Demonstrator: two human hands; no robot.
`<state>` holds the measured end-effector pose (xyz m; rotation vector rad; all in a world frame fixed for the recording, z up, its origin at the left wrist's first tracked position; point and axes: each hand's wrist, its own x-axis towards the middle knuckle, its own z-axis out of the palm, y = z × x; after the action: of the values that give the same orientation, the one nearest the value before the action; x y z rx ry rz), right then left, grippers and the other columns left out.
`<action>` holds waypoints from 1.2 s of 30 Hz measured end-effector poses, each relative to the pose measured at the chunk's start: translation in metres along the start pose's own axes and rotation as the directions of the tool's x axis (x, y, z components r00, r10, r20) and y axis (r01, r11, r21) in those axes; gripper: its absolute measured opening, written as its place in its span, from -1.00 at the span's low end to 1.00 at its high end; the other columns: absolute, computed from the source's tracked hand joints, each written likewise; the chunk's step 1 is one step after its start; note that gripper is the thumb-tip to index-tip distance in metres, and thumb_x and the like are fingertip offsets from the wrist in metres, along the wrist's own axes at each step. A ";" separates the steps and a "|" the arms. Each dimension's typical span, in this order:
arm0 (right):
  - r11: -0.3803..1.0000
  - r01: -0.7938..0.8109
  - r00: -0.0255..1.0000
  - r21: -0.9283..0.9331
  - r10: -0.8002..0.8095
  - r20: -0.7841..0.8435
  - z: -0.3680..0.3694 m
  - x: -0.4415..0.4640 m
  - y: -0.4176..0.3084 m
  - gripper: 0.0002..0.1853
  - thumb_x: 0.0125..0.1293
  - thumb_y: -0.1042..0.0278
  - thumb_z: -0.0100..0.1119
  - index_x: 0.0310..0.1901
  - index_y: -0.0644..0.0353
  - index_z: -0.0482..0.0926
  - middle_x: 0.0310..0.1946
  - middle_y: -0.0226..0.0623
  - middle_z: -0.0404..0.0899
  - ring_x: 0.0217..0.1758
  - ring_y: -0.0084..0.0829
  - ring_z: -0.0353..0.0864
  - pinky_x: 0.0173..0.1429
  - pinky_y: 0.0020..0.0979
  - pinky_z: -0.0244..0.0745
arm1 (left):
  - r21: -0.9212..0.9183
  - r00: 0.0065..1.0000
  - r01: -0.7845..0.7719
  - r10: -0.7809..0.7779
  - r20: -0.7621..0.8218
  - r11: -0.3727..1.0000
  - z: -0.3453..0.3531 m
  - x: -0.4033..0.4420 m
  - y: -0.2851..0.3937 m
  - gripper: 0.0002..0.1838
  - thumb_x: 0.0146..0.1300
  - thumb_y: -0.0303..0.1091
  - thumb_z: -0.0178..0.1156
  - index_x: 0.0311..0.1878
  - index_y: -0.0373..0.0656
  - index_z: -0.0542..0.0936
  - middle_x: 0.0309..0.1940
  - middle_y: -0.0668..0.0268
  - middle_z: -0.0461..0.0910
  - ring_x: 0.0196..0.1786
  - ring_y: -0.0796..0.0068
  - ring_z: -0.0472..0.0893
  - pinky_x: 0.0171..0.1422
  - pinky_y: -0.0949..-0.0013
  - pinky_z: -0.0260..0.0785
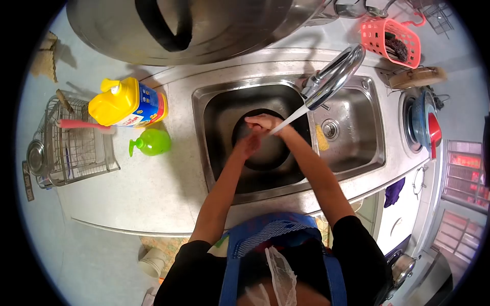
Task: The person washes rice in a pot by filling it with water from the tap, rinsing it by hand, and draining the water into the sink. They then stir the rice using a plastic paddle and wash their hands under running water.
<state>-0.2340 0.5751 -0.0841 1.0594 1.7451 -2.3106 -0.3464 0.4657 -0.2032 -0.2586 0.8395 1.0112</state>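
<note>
My left hand and my right hand are close together over the larger basin of a steel sink. The right hand's fingers curl inward and look closed; whether they grip anything is hidden. Motion blurs the left hand, so its fingers cannot be told apart. From the chrome faucet a stream of water runs down onto my right hand and wrist. Below both hands, a dark round pan or bowl sits in the basin.
In the smaller basin lies a yellow sponge. On the left counter stand a yellow detergent jug, a green pump bottle and a wire rack. A large metal lid and a pink basket are at the back.
</note>
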 end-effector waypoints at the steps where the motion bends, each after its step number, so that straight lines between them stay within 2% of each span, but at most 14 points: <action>1: 0.981 -0.034 0.998 0.193 0.042 -0.041 0.010 0.007 0.004 -0.64 0.20 0.07 -0.02 -0.64 0.11 0.33 -0.73 -0.54 0.21 -0.69 -0.58 0.17 -0.63 -0.52 0.01 | -0.041 0.980 0.024 -0.015 0.196 0.999 -0.005 0.011 0.002 -0.82 0.13 -0.30 0.08 -0.20 -0.11 0.45 -0.38 0.35 0.49 -0.33 0.45 0.50 -0.17 0.38 0.38; 6: 0.975 0.144 0.981 0.168 -0.119 -0.151 0.044 -0.019 0.015 -0.71 0.16 0.09 0.00 -0.56 0.11 0.46 -0.70 -0.51 0.32 -0.63 -0.59 0.28 -0.52 -0.52 0.18 | 0.202 0.900 -0.157 0.056 0.432 0.967 0.045 0.027 -0.001 -0.79 0.12 -0.26 0.10 -0.18 -0.07 0.48 -0.43 0.40 0.48 -0.30 0.57 0.49 -0.17 0.45 0.36; 9: 0.973 0.212 0.954 -0.087 -0.225 -0.198 0.055 -0.079 -0.004 -0.71 0.19 0.10 0.01 -0.52 0.12 0.44 -0.65 -0.52 0.30 -0.61 -0.66 0.23 -0.56 -0.62 0.08 | 0.115 0.984 0.124 -0.137 0.115 0.986 0.080 0.024 -0.004 -0.79 0.11 -0.25 0.10 -0.22 -0.12 0.49 -0.44 0.45 0.46 -0.34 0.62 0.46 -0.21 0.47 0.33; 11: 0.986 0.128 0.969 0.107 -0.101 -0.226 0.055 -0.114 -0.014 -0.74 0.21 0.14 0.01 -0.49 0.14 0.45 -0.63 -0.52 0.32 -0.60 -0.68 0.24 -0.56 -0.66 0.10 | 0.476 0.904 -0.277 0.059 0.423 0.834 0.106 -0.010 -0.008 -0.76 0.10 -0.22 0.11 -0.24 -0.16 0.50 -0.46 0.46 0.48 -0.37 0.58 0.46 -0.25 0.50 0.31; 13: 0.946 0.093 0.931 0.310 0.028 -0.364 0.036 -0.133 0.000 -0.78 0.22 0.20 0.01 -0.45 0.16 0.46 -0.63 -0.51 0.33 -0.60 -0.69 0.27 -0.54 -0.66 0.15 | 0.651 0.777 -0.612 0.186 0.602 0.449 0.116 -0.030 -0.020 -0.73 0.07 -0.16 0.13 -0.29 -0.16 0.53 -0.46 0.43 0.49 -0.38 0.56 0.45 -0.26 0.52 0.30; 16: 0.811 0.408 0.716 0.419 0.000 -0.698 -0.005 -0.139 0.031 -0.83 0.22 0.25 0.02 -0.36 0.18 0.43 -0.61 -0.49 0.35 -0.60 -0.70 0.29 -0.54 -0.66 0.19 | 0.768 0.776 -0.631 0.054 0.629 0.110 0.084 -0.015 -0.021 -0.76 0.01 -0.11 0.18 -0.35 -0.06 0.58 -0.45 0.30 0.52 -0.38 0.49 0.49 -0.24 0.44 0.33; 18: 0.714 0.628 0.486 0.311 -0.047 -0.872 -0.023 -0.133 0.017 -0.84 0.22 0.25 0.02 -0.41 0.14 0.42 -0.63 -0.48 0.39 -0.62 -0.68 0.31 -0.54 -0.69 0.19 | 0.606 0.936 -0.329 -0.167 0.309 -0.724 0.080 -0.038 -0.018 -0.78 -0.03 -0.12 0.18 -0.37 -0.02 0.60 -0.31 0.27 0.53 -0.21 0.36 0.50 -0.08 0.32 0.34; 22: 0.646 0.732 0.325 0.216 -0.053 -0.944 -0.076 -0.124 0.020 -0.82 0.23 0.28 0.01 -0.43 0.18 0.40 -0.66 -0.47 0.36 -0.64 -0.67 0.27 -0.57 -0.66 0.16 | 0.535 0.934 -0.337 -0.205 0.292 -0.775 0.057 -0.080 -0.002 -0.74 -0.11 -0.20 0.24 -0.28 0.01 0.60 -0.12 0.29 0.48 0.03 0.24 0.40 0.08 0.28 0.27; 24: 0.699 0.701 0.314 0.142 -0.124 -0.941 -0.089 -0.126 0.023 -0.81 0.23 0.28 0.02 -0.44 0.20 0.40 -0.66 -0.47 0.36 -0.64 -0.66 0.25 -0.57 -0.64 0.16 | 0.742 0.798 -0.451 0.149 0.585 -0.496 -0.008 -0.047 -0.022 -0.54 -0.19 -0.31 0.30 -0.09 0.00 0.52 0.06 0.21 0.35 0.17 0.16 0.25 0.18 0.33 0.19; 28: 0.596 0.768 0.332 0.235 -0.057 -0.941 -0.078 -0.128 0.016 -0.84 0.23 0.30 0.01 -0.37 0.22 0.40 -0.60 -0.40 0.41 -0.59 -0.62 0.32 -0.51 -0.61 0.25 | 0.920 0.532 -0.229 0.751 0.392 -0.318 0.021 -0.101 -0.003 -0.35 -0.21 -0.40 0.31 0.08 -0.10 0.35 0.12 0.12 0.27 0.20 0.16 0.24 0.21 0.36 0.17; 30: 0.669 0.702 0.425 0.245 -0.118 -0.897 -0.060 -0.133 0.023 -0.81 0.21 0.31 0.03 -0.25 0.24 0.37 -0.49 -0.35 0.48 -0.51 -0.59 0.41 -0.43 -0.60 0.33 | 0.788 0.811 -0.217 0.555 -0.183 0.576 0.007 -0.097 -0.003 -0.33 -0.17 -0.45 0.27 0.10 -0.21 0.26 0.12 0.10 0.24 0.17 0.16 0.26 0.20 0.21 0.20; 31: 0.770 0.577 0.508 0.273 -0.076 -0.858 -0.050 -0.132 0.038 -0.63 0.16 0.27 0.09 -0.06 0.28 0.31 -0.35 -0.27 0.51 -0.38 -0.55 0.48 -0.35 -0.58 0.38 | 0.788 0.811 -0.217 0.556 -0.183 0.576 -0.016 -0.079 -0.010 -0.33 -0.17 -0.45 0.27 0.10 -0.21 0.26 0.12 0.10 0.24 0.17 0.16 0.26 0.20 0.21 0.20; 33: 0.910 0.323 0.548 0.261 0.045 -0.835 -0.017 -0.123 0.066 -0.45 0.10 0.21 0.15 0.06 0.31 0.24 -0.25 -0.20 0.49 -0.27 -0.47 0.49 -0.25 -0.52 0.41 | 0.221 0.974 0.219 -0.201 -0.101 0.950 -0.083 -0.020 -0.036 -0.42 -0.13 -0.46 0.21 0.05 -0.24 0.28 0.06 0.14 0.29 0.12 0.14 0.29 0.12 -0.02 0.26; 36: 0.976 0.036 0.611 0.216 0.150 -0.778 0.011 -0.097 0.145 -0.27 0.02 0.18 0.20 0.17 0.35 0.13 -0.18 -0.14 0.46 -0.16 -0.35 0.45 -0.06 -0.42 0.35 | 0.011 0.975 0.222 -0.222 -0.030 0.975 -0.105 0.018 -0.058 -0.52 -0.07 -0.46 0.12 0.01 -0.22 0.30 0.01 0.14 0.30 0.07 0.08 0.32 0.00 -0.17 0.31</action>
<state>-0.1027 0.4805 -0.1494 2.4439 1.5898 -2.1395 -0.3457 0.3880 -0.2962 -0.3478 0.8237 0.7934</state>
